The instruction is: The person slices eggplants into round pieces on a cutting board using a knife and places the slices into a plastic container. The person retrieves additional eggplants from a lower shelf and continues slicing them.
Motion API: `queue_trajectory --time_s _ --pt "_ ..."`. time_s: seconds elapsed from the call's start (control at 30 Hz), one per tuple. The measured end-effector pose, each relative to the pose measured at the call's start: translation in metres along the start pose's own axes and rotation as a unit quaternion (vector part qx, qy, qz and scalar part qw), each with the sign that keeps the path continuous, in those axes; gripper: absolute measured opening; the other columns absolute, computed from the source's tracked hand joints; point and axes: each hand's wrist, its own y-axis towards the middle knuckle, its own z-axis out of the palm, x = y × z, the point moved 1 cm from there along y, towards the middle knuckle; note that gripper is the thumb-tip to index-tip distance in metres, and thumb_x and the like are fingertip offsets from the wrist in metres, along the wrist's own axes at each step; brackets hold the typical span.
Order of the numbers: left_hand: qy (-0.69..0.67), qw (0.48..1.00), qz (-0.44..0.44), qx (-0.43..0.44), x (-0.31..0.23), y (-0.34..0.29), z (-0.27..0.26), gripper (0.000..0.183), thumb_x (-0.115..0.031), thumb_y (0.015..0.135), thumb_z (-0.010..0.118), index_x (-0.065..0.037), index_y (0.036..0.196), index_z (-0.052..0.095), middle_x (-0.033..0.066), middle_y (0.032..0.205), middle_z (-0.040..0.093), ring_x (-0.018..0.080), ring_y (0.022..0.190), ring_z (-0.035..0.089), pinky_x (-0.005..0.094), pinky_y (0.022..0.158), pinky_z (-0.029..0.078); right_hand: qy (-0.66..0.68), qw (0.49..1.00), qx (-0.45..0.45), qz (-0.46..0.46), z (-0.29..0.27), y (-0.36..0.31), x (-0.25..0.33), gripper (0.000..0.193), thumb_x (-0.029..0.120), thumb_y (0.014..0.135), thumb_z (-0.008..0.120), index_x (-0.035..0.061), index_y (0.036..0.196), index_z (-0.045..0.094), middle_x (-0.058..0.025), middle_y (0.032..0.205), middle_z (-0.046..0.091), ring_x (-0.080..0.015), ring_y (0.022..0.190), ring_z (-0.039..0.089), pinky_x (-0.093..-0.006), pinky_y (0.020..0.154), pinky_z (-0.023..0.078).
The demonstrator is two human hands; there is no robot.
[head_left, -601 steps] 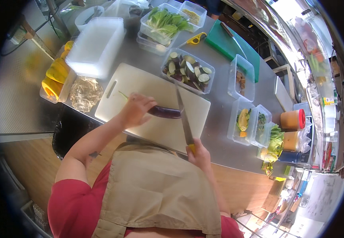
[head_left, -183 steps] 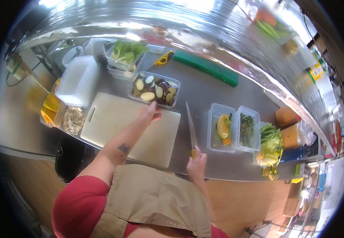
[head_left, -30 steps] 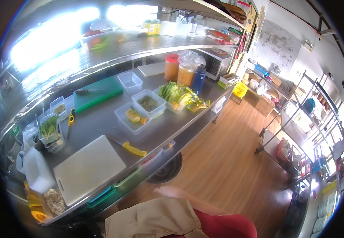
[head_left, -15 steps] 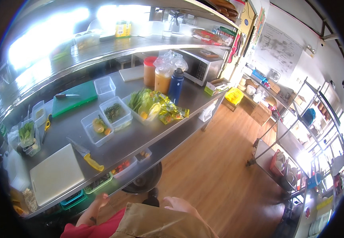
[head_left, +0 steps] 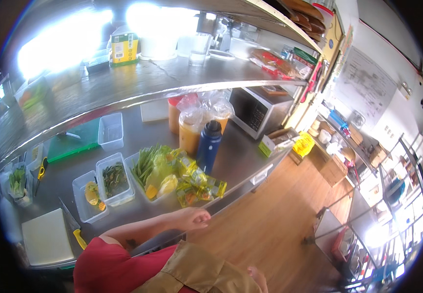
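My left hand (head_left: 195, 218) reaches across in front of the steel counter (head_left: 138, 195), fingers curled into a loose fist, with nothing seen in it. Nearest to it are a clear tub of green vegetables (head_left: 148, 168) and some yellow-green packets (head_left: 194, 183). My right hand (head_left: 257, 278) shows only partly at the bottom, beside my tan apron (head_left: 196, 266); its fingers are mostly hidden. Left of the tub are a container of dark herbs (head_left: 115, 178) and one with a pale yellowish food piece (head_left: 93, 195). A yellow-handled knife (head_left: 77, 232) lies by a white cutting board (head_left: 48, 237).
A blue bottle (head_left: 209, 149) stands before bagged orange-brown containers (head_left: 190, 134) and a microwave (head_left: 262, 110). A steel shelf (head_left: 167, 73) overhangs the counter. Behind lies a green board (head_left: 77, 139). Wooden floor (head_left: 265, 210) and a metal rack (head_left: 340, 219) are to the right.
My left hand has risen and swung right to the counter's front edge. My right hand has dropped lower and mostly out of view. The counter now appears closer and farther left.
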Motion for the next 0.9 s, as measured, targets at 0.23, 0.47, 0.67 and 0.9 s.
queue_trajectory --time_s 0.23,0.47,0.67,0.9 --pt "-0.003 0.996 -0.008 -0.088 -0.02 0.071 -0.032 0.035 -0.025 0.09 0.068 -0.005 0.118 0.06 0.0139 0.108 0.066 0.0262 0.093 0.067 0.0375 0.082 0.053 -0.2 0.97 0.134 -0.043 -0.063 0.141 0.124 0.041 0.023 0.088 0.068 0.0053 0.125 0.06 -0.008 0.096 0.068 -0.0165 0.083 0.064 -0.032 0.077 0.053" --pt "0.041 0.866 -0.115 -0.485 -0.108 0.048 -0.088 0.026 -0.004 0.083 0.07 -0.004 0.109 0.064 0.0079 0.099 0.069 0.0159 0.082 0.067 0.03 0.075 0.053 -0.199 0.767 0.034 -0.609 -0.107 0.268 0.506 0.035 0.0 0.082 0.072 0.0037 0.115 0.063 -0.0092 0.091 0.068 -0.0192 0.077 0.066 -0.0315 0.073 0.054" --pt "0.032 0.714 -0.211 -0.666 -0.11 0.011 -0.046 0.026 0.003 0.081 0.066 -0.002 0.107 0.062 0.0072 0.095 0.068 0.0126 0.08 0.065 0.0272 0.074 0.052 -0.23 0.674 0.082 -0.697 -0.013 0.36 0.729 0.036 0.024 0.085 0.071 0.0038 0.114 0.063 -0.0169 0.108 0.068 -0.0284 0.095 0.068 -0.0373 0.077 0.055" --pt "0.023 0.645 -0.308 -0.699 -0.089 0.009 -0.04 0.029 0.003 0.082 0.065 -0.002 0.109 0.059 0.0064 0.095 0.067 0.0129 0.083 0.064 0.0263 0.073 0.051 -0.448 0.656 0.014 -0.608 0.066 0.486 0.835 0.076 0.038 0.079 0.073 0.0084 0.141 0.04 -0.0277 0.123 0.059 -0.0391 0.113 0.06 -0.0443 0.097 0.048"
